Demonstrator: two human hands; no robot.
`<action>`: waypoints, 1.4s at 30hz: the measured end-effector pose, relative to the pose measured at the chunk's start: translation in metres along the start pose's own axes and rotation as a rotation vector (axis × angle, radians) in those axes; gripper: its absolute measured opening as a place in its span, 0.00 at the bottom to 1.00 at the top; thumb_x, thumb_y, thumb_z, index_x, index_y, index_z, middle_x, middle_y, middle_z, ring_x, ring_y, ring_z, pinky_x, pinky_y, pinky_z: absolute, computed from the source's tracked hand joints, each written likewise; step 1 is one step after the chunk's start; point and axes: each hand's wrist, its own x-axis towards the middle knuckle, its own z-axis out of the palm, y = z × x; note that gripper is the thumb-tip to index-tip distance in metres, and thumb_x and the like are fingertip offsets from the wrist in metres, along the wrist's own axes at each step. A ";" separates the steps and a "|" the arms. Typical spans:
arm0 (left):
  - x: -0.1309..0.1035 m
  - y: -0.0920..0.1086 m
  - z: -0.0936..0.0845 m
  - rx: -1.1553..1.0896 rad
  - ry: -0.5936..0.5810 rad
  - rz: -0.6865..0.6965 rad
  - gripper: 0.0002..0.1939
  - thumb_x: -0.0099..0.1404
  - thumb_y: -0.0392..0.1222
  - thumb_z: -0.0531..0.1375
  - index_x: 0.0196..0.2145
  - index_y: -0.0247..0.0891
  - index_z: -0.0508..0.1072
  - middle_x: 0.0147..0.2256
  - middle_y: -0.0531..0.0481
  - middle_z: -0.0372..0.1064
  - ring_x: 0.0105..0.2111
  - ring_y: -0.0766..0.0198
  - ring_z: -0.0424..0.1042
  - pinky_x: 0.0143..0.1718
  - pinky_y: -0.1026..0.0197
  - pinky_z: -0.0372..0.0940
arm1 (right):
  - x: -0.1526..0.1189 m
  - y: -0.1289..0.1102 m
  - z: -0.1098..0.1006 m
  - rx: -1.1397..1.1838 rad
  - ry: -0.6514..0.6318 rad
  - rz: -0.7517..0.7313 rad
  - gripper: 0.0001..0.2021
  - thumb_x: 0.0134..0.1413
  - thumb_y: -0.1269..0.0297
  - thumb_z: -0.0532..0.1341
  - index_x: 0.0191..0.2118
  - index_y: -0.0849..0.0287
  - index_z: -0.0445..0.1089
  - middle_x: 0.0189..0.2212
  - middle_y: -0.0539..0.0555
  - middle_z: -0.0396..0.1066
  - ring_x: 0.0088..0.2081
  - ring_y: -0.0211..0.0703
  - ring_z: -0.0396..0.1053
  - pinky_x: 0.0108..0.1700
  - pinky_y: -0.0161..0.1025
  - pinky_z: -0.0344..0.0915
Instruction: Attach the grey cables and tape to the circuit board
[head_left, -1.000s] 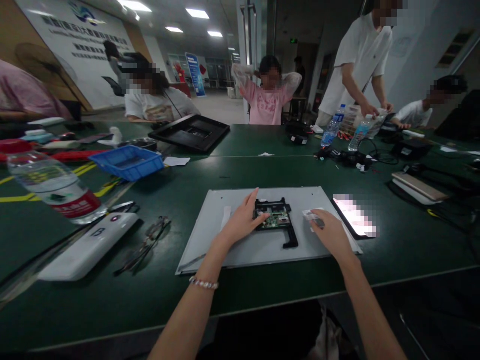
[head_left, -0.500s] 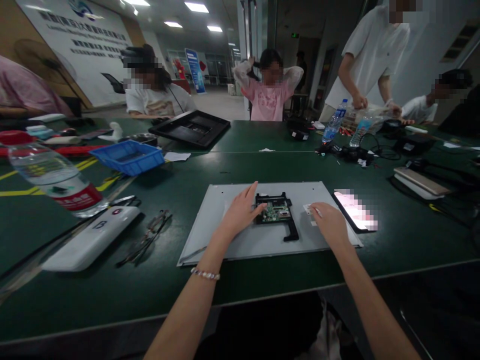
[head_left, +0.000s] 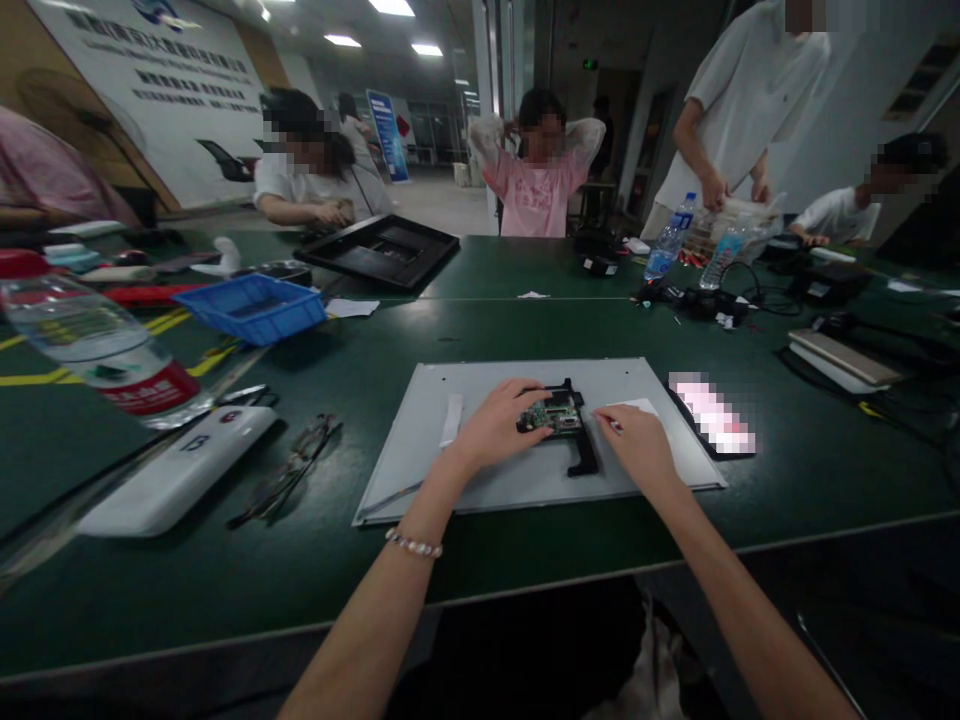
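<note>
A light grey flat panel [head_left: 420, 440] lies on the green table before me. On it rests a black plastic bracket [head_left: 587, 455] with a green circuit board [head_left: 561, 413] in it. My left hand [head_left: 499, 425] is curled over the left side of the bracket and board, fingers at the far side and thumb at the near side. Just right of the bracket, my right hand [head_left: 637, 440] is closed in a pinch; what sits at its fingertips is too small to make out. A white piece [head_left: 643, 406] shows behind that hand, and a white strip [head_left: 452, 420] lies on the panel's left.
A lit phone [head_left: 712, 415] lies right of the panel. To the left are glasses [head_left: 289, 470], a white device [head_left: 180, 475], a water bottle [head_left: 112, 355] and a blue tray [head_left: 255, 310]. A black frame [head_left: 379, 250] stands farther back. Several people are around the table.
My left hand has gone from stretched fingers to curled over the bracket, uncovering the white strip. My right hand has moved left, closer to the bracket, leaving a white piece behind it.
</note>
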 end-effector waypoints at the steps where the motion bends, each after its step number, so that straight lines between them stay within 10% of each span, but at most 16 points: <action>1: 0.001 0.004 0.001 -0.012 -0.020 0.026 0.22 0.61 0.46 0.58 0.53 0.43 0.65 0.53 0.47 0.61 0.55 0.53 0.58 0.57 0.48 0.53 | 0.001 -0.004 0.002 -0.010 -0.018 -0.013 0.12 0.59 0.65 0.52 0.40 0.55 0.73 0.39 0.53 0.74 0.40 0.45 0.70 0.44 0.39 0.62; 13: 0.005 0.014 0.017 0.031 -0.106 0.115 0.18 0.64 0.42 0.54 0.52 0.44 0.67 0.49 0.48 0.66 0.50 0.55 0.63 0.52 0.51 0.57 | -0.002 -0.010 0.005 0.101 -0.059 -0.066 0.14 0.58 0.65 0.52 0.45 0.56 0.71 0.41 0.55 0.73 0.43 0.45 0.68 0.47 0.41 0.63; 18: 0.008 0.015 0.004 0.056 0.031 0.047 0.18 0.66 0.42 0.51 0.52 0.41 0.66 0.49 0.47 0.66 0.50 0.57 0.63 0.53 0.52 0.57 | -0.005 -0.003 0.004 0.210 0.009 -0.042 0.14 0.57 0.66 0.51 0.44 0.56 0.72 0.41 0.55 0.73 0.42 0.44 0.69 0.46 0.40 0.64; 27: -0.016 -0.054 -0.052 0.176 0.256 -0.381 0.16 0.63 0.42 0.52 0.46 0.37 0.70 0.42 0.47 0.67 0.30 0.64 0.69 0.40 0.59 0.64 | -0.009 0.006 0.002 0.238 0.116 -0.012 0.14 0.56 0.67 0.51 0.42 0.59 0.72 0.40 0.56 0.73 0.41 0.45 0.70 0.45 0.42 0.66; 36: -0.050 -0.092 -0.043 0.033 0.069 -0.454 0.23 0.56 0.45 0.57 0.49 0.36 0.69 0.47 0.44 0.65 0.28 0.66 0.68 0.39 0.61 0.65 | -0.009 0.008 0.005 0.132 -0.026 -0.107 0.12 0.53 0.66 0.57 0.43 0.57 0.72 0.43 0.54 0.72 0.46 0.47 0.67 0.51 0.45 0.63; 42: -0.041 -0.095 -0.044 -0.028 0.055 -0.474 0.14 0.53 0.41 0.57 0.37 0.37 0.76 0.34 0.49 0.73 0.29 0.63 0.69 0.36 0.62 0.64 | -0.008 0.006 -0.007 -0.009 0.030 -0.136 0.13 0.58 0.70 0.51 0.42 0.59 0.72 0.41 0.56 0.73 0.45 0.46 0.67 0.50 0.44 0.62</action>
